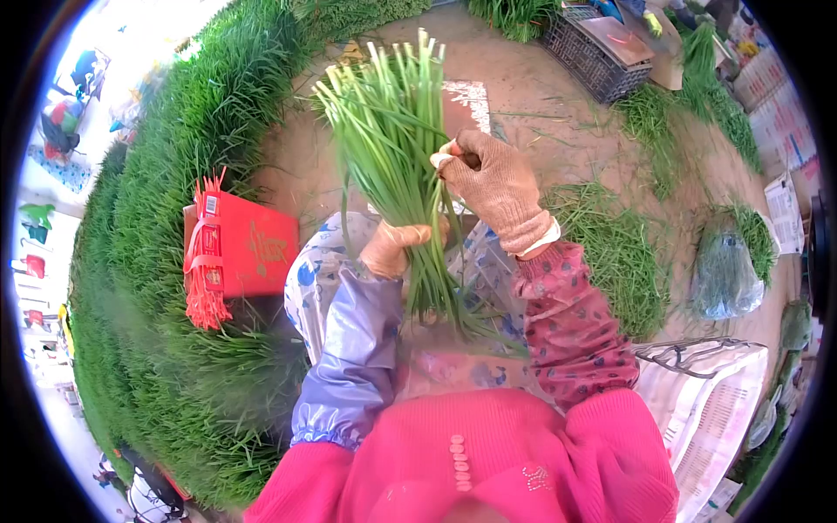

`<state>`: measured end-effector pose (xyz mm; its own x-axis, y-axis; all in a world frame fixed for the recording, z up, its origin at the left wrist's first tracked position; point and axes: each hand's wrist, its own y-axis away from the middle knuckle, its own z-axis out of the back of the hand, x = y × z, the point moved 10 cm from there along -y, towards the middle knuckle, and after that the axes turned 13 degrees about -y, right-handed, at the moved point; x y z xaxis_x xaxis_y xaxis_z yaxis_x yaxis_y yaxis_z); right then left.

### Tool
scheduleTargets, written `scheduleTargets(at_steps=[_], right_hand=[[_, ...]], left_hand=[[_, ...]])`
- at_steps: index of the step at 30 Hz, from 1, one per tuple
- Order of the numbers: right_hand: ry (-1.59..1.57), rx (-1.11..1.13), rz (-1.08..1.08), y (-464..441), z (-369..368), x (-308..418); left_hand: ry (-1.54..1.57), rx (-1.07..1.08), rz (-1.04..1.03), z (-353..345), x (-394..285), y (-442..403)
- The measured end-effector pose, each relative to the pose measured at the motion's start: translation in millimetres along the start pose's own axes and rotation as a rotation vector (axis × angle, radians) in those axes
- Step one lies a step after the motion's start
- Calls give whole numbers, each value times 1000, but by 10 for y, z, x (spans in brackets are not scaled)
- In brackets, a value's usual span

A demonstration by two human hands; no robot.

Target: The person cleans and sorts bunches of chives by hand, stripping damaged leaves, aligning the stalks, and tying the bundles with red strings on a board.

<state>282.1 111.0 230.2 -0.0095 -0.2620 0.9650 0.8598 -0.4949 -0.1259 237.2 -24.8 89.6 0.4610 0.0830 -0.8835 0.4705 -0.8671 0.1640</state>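
A bundle of long green stalks [392, 148] with pale cut ends stands upright before me, its leafy tips hanging down over my lap. My left hand [397, 247], in a light tan glove, is wrapped round the lower middle of the bundle. To the right of the bundle, my right hand [495, 179], in a brown glove with whitish finger covers, is pinched at a few stalks at its edge. At the left, a red box [257, 247] with red ties [207, 288] strapped to its side rests against the greens.
A long bank of green stalks [166, 200] fills the left side. Loose greens [606, 253] lie on the floor at right, near a plastic bag of greens [725, 277]. A black crate [593, 65] stands upper right, beside a person's gloved hand [652, 22]. A white sack [706, 392] is lower right.
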Motion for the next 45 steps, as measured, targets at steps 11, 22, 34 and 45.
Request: scheduleTargets(at_steps=[11,22,34,45], right_hand=[[-406,-258,168,113,131,-171],[-412,-120,49,-330,140,-149],[34,387,-305,-34,-172,-628],[31,-183,-285,-77,1081,-1166]], left_hand=[[-7,182,120,-349,159,189],[7,126,189,-520,459,332],[-163,143,285,-168,215,327],[-620,346,574,285,214,801]])
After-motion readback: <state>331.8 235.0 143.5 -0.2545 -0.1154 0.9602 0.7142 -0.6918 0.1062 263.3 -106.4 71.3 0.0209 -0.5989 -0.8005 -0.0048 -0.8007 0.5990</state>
